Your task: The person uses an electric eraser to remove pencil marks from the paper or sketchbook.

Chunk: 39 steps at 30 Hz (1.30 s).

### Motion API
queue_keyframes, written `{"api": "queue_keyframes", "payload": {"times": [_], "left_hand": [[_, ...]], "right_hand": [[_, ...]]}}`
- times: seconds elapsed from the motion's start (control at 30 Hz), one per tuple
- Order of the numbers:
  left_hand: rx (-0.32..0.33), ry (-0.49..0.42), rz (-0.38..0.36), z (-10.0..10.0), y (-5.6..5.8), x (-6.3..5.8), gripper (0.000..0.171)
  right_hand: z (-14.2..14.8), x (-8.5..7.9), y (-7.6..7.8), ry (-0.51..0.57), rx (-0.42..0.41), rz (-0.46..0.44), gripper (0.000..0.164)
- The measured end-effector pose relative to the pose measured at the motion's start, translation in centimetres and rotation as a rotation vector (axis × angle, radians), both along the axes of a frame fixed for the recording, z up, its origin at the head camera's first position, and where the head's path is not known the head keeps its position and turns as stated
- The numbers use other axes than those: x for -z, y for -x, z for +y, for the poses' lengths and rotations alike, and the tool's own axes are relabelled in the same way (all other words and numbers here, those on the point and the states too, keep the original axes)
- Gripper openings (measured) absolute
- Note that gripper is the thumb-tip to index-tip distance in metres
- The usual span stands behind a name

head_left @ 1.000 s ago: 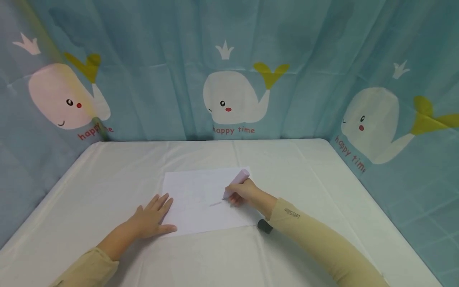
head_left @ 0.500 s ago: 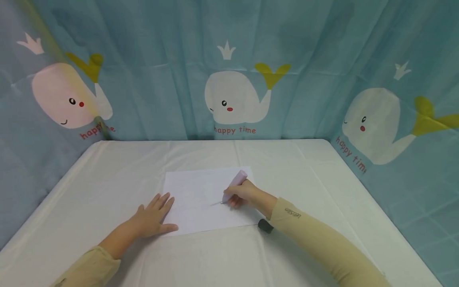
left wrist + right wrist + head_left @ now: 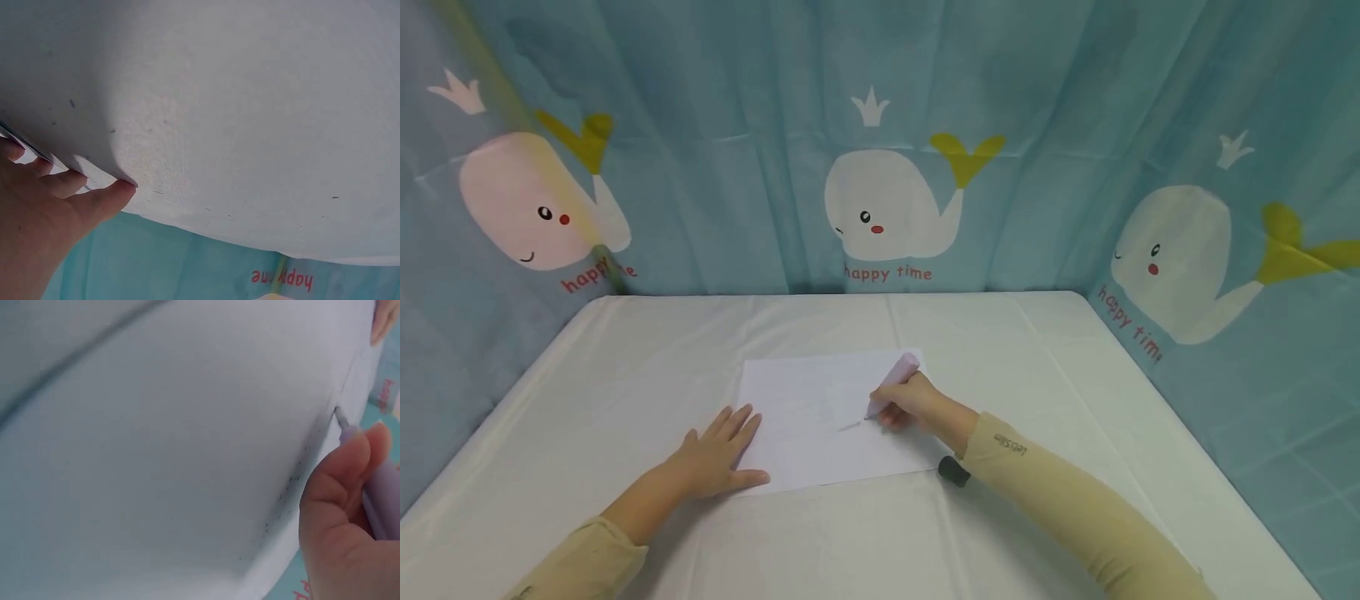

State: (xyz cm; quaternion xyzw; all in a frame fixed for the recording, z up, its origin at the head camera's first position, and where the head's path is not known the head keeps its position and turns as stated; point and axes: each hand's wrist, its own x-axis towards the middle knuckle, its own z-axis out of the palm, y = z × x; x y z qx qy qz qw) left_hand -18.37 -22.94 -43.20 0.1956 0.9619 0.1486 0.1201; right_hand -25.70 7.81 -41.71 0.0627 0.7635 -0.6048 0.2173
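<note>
A white sheet of paper point(image 3: 805, 396) lies on the white table, with a short grey stroke point(image 3: 850, 427) near its middle. My right hand point(image 3: 906, 400) pinches a thick lilac marker point(image 3: 898, 372), tilted with its tip down at the paper just right of the stroke. In the right wrist view the thumb and fingers close round the marker's barrel point(image 3: 382, 503), and its thin tip point(image 3: 339, 414) meets the white surface. My left hand point(image 3: 718, 454) lies flat with fingers spread, fingertips and thumb over the sheet's left edge. Those fingers point(image 3: 103, 200) show straight in the left wrist view.
A small black cylinder-shaped piece point(image 3: 953, 472) lies by the sheet's lower right corner, partly under the right forearm. White cloth point(image 3: 647, 358) covers the table. Blue curtains point(image 3: 722, 208) with printed whales stand along the back and both sides.
The marker tip dips slightly toward me along the stroke, then comes back up and away a little. My left hand stays in place on the sheet's edge.
</note>
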Motion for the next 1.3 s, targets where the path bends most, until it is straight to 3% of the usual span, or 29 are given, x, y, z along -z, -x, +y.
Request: {"api": "queue_keyframes", "payload": {"times": [0.3,0.87,1.3], "left_hand": [[-0.005,0.003,0.000,-0.13,-0.01,0.13,0.095],[-0.008,0.000,-0.008,-0.12,-0.19,-0.16,0.095],[-0.001,0.009,0.007,-0.20,-0.09,0.22,0.095]], "right_hand": [[-0.40,0.16,0.03,0.050,0.022,0.017,0.016],[-0.61,0.52,-0.16,0.010,-0.014,0.006,0.014],[-0.93,0.26,-0.37,-0.015,0.020,0.008,0.017]]}}
